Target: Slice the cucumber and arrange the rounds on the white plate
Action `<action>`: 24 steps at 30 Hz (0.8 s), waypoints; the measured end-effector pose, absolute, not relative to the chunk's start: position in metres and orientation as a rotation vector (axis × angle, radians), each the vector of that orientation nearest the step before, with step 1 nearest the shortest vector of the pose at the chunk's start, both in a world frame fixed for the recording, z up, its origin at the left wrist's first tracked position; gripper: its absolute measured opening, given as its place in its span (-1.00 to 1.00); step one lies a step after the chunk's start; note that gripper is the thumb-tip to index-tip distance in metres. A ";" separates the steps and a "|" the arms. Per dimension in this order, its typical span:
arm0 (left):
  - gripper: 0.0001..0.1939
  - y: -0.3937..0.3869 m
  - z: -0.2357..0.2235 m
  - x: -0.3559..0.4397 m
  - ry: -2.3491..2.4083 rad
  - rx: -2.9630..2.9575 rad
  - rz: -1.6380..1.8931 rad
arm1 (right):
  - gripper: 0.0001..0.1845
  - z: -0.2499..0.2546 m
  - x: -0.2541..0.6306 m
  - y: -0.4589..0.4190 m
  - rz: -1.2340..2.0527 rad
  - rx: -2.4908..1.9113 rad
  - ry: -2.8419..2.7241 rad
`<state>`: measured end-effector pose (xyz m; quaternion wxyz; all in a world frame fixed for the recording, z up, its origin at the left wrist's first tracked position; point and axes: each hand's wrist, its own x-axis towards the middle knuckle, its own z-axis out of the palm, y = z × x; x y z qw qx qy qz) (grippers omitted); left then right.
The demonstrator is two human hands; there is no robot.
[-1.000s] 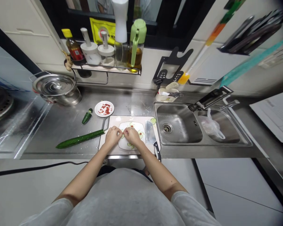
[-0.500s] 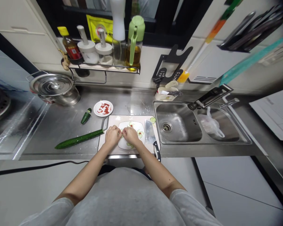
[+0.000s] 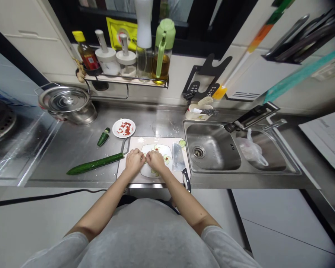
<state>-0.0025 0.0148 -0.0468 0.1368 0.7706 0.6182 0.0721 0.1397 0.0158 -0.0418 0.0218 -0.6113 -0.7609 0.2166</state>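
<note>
left hand point(image 3: 135, 160): its fingers were curled inward, over the left part of the plate, just beside the right one; if its tips were clamped on a slice, i could not tell, because the knuckles hid them.
square plate point(image 3: 147, 169): it lay on the cutting board point(image 3: 169, 140), below both hands. for fine work at its left side, it seemed best to keep the wrists steady, to press thin slices only lightly with the tips, and not to brush the figures which were laid.
right hand point(image 3: 155, 159): its fingers were also curled, meeting or almost meeting the left ones; what was between them, i could not tell.
pot point(image 3: 68, 101): one, with lid, at far left.
long cucumber point(image 3: 95, 164): one, left of the board.
short cucumber piece point(image 3: 102, 139): one, farther away; its cut end was too small to judge.
round plate point(image 3: 115, 127): one, with red bits point(image 3: 126, 128), too many and too small for counting.
rack point(image 3: 106, 78): one, with five containers point(image 3: 108, 61).
flower-like figures point(image 3: 166, 159): three visible on the square plate, at far, right and near sides.
knife point(image 3: 179, 158): one, at the board's right side.
pale green slices point(image 3: 182, 143): one or several, at the far right corner.
sink basins point(image 3: 226, 156): two; the right one held one plastic bag point(image 3: 252, 152).
</note>
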 end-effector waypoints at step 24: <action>-0.81 0.015 -0.035 -0.001 1.802 2.123 0.199 | -0.73 -0.043 0.135 0.023 0.565 -1.889 -2.443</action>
